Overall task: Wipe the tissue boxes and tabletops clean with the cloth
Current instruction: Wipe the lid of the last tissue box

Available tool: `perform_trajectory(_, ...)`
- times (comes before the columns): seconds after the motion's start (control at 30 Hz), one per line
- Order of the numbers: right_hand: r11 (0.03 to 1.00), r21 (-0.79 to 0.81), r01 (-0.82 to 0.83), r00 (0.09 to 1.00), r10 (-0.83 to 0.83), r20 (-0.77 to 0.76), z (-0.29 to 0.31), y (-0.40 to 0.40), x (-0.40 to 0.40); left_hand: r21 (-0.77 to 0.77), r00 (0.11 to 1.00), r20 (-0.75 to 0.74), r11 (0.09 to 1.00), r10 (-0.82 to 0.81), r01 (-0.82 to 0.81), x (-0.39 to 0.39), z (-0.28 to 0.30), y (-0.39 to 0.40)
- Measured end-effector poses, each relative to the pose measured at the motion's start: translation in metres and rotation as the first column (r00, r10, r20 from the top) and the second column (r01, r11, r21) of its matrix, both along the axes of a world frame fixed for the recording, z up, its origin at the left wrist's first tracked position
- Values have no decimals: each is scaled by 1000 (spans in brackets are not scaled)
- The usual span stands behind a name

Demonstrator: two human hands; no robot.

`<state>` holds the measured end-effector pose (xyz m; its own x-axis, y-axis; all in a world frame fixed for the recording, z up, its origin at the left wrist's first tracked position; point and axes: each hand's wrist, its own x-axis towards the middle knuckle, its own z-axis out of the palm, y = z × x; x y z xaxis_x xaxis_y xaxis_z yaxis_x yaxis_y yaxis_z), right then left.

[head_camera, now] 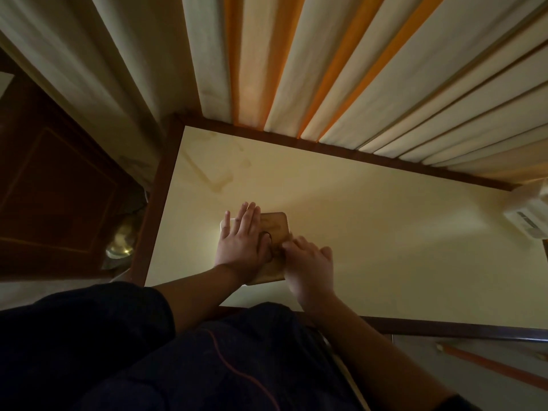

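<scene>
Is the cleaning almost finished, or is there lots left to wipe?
Lots left, it seems. Nothing looks finished: the tabletop has brownish stain marks near its far left corner. Right now the left hand lies flat on the wooden tissue box and the right hand touches its near edge. I can't make out a cloth for certain. A second, white box sits at the right edge, untouched.

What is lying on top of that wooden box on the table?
Both hands: the left hand lies flat across the wooden tissue box, and the right hand rests on its near right edge. Its oval opening peeks between them. Whether a cloth lies underneath cannot be seen.
</scene>
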<state>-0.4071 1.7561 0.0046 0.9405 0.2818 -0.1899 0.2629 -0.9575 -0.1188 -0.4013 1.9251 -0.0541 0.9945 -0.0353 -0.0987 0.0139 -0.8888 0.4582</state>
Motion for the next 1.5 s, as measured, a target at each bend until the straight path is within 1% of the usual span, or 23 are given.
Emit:
perform_trajectory(0.17,996,-21,-85,990,82,-114,19,-14,-14,-7,1000,15,1000,9,-9,0,-1,-1)
perform_trajectory(0.27,981,-113,-156,941,112,-319,35,-12,2,-3,999,30,1000,10,-10,1,-3,-1)
perform_trajectory(0.4,943,-246,-225,919,122,-374,40,8,37,-10,1000,17,1000,0,0,2,-3,1)
perform_trajectory(0.43,945,-246,-217,912,107,-395,41,15,47,-10,1000,16,1000,-2,2,1,-3,1)
perform_trajectory(0.5,970,-193,-149,920,65,-386,41,25,67,-17,999,32,1000,3,-2,-1,-2,1)
perform_trajectory(0.57,985,-149,-84,948,33,-318,42,33,84,-12,999,42,1000,5,-4,-2,0,0)
perform_trajectory(0.8,997,-72,3,992,-11,-122,32,48,106,-12,999,39,1000,4,-4,-2,3,0)
perform_trajectory(0.93,999,-45,-28,999,26,-42,14,38,82,-7,1000,14,1000,3,-3,-1,-1,0)
perform_trajectory(1.03,996,83,39,997,-44,58,-1,25,47,-7,1000,28,1000,8,-8,0,-5,0)
perform_trajectory(1.07,993,102,60,994,-69,87,-5,21,36,-3,1000,28,1000,6,-6,1,-6,0)
perform_trajectory(1.1,994,85,62,993,-70,99,-8,18,26,-2,1000,21,1000,1,-1,1,-7,1)
perform_trajectory(1.17,999,41,29,999,-31,44,-7,9,8,4,1000,3,1000,-9,9,1,-5,1)
perform_trajectory(1.23,999,37,1,1000,0,-30,-4,-2,-6,12,1000,-7,1000,-14,14,1,-4,1)
perform_trajectory(1.33,993,13,-114,989,115,-88,5,-15,-16,-3,1000,9,1000,-16,16,1,-3,1)
perform_trajectory(1.43,974,17,-228,952,226,-205,12,-24,-16,63,992,4,990,-126,126,4,-3,1)
perform_trajectory(1.5,962,17,-271,940,269,-208,17,-26,-17,125,970,-11,962,-243,242,12,2,5)
